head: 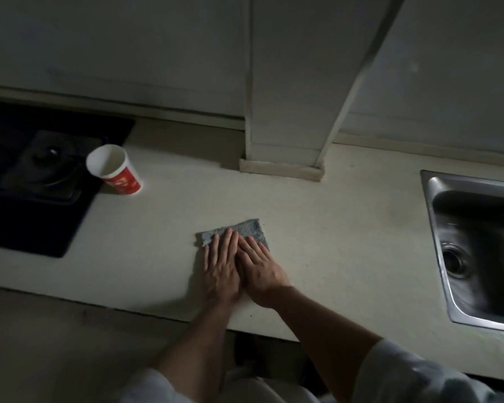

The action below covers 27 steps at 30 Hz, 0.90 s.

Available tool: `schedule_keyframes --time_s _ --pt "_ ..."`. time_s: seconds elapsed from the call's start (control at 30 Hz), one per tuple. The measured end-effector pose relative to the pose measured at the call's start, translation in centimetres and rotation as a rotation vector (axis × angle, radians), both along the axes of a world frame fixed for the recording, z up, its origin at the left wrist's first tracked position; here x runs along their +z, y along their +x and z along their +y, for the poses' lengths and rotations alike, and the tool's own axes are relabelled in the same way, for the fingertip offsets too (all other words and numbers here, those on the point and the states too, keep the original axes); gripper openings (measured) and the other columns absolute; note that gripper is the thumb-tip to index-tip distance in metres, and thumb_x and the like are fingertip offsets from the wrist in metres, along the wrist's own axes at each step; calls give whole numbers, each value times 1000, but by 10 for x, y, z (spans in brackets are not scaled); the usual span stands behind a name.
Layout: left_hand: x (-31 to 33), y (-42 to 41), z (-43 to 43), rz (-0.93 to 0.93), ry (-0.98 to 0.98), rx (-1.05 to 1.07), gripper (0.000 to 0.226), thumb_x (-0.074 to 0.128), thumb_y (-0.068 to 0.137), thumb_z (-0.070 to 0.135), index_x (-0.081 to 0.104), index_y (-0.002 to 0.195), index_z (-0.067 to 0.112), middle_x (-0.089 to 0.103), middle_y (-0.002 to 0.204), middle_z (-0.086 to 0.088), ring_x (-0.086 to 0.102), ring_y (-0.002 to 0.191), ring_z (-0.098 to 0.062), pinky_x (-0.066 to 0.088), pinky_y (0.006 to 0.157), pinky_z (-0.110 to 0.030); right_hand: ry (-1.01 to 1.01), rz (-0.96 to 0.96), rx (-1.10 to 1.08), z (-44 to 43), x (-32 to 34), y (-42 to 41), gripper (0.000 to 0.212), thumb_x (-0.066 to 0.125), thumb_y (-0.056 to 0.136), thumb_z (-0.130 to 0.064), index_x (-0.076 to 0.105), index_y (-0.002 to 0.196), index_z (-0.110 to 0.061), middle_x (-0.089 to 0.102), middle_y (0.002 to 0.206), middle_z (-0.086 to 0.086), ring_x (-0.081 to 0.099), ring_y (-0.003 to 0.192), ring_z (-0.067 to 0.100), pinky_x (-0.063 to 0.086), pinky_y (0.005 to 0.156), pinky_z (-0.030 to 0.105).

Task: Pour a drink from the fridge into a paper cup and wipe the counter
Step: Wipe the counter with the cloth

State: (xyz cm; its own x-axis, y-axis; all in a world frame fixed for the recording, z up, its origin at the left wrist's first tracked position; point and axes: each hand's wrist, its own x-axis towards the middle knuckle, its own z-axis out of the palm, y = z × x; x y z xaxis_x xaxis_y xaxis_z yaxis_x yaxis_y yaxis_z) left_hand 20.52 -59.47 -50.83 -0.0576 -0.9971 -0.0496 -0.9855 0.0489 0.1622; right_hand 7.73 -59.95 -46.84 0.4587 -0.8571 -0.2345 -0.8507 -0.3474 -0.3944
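Pressing a grey cloth (246, 228) flat onto the pale bench (346, 228) with both grips.
Left grip (220, 269) and right grip (262, 274) side by side and touching, fingers straight and close together, palms down over the near part of the cloth, with its far edge showing beyond the fingertips. Red-and-white paper cup (115, 170) standing well off to the left and farther away, just beside the black stove top (41, 184). Steel sink (432, 228) well off to the right.
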Motion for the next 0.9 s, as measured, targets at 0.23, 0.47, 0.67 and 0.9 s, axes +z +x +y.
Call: schedule_keyframes --time_s 0.23,0.47,0.67,0.9 --pt "-5 36 -50 -1 -60 61 62 32 95 34 32 153 13 26 161 -3 26 148 -28 15 119 -44 -21 25 101 -58 -2 32 65 32 101 -32 2 157 -19 -7 164 0 -15 149 15 -4 123 36" --pt "-6 22 -105 14 -71 93 65 28 93 35 26 155 17 23 163 0 21 150 -26 9 120 -43 -19 -20 64 -109 -2 19 64 31 102 -38 3 157 -21 -2 165 -3 -11 150 13 -2 124 35" --pt "-8 -32 -121 30 -66 52 62 34 96 32 25 156 19 21 163 1 19 150 -25 7 121 -42 -20 -36 0 -115 0 -36 62 28 102 -39 4 157 -21 -1 164 -3 -10 150 12 -2 123 34" --pt "0 -104 -105 43 -51 32 61 27 93 34 34 152 18 32 159 0 30 147 -26 18 119 -45 -53 -60 -39 -96 -5 -105 57 24 104 -35 8 157 -21 1 164 -5 -8 150 12 -11 119 27"
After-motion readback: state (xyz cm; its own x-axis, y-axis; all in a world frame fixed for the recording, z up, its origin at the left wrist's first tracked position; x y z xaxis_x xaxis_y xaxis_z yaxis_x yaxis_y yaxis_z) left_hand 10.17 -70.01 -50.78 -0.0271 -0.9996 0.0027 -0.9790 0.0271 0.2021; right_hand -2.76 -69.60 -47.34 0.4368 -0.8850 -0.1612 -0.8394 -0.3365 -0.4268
